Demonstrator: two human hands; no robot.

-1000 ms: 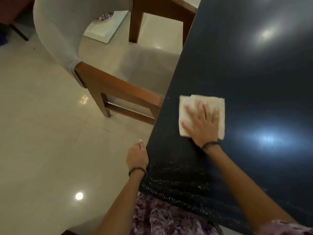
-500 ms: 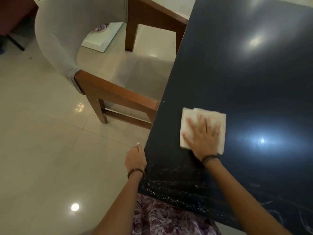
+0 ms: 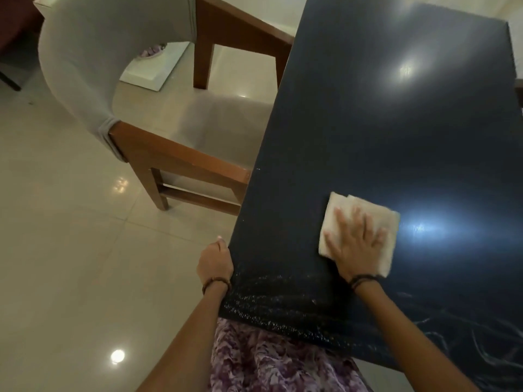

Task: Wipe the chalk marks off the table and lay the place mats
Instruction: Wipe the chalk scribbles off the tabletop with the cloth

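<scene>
A: Chalk marks (image 3: 467, 332) show as pale swirls on the dark table (image 3: 396, 123), nearer the body than the right hand (image 3: 357, 244) and out to its right.

B: And that hand?

A: Flat, fingers spread straight, pressing a folded white cloth (image 3: 365, 219) onto the tabletop.

B: The left hand (image 3: 215, 263)?

A: Well apart from the right, at the table's left edge. Fingers curl over that edge, gripping it.

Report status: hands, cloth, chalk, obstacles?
Right hand flat on cloth. Left hand grips table edge. Chalk marks remain, near right. No mats, nothing blocking.
</scene>
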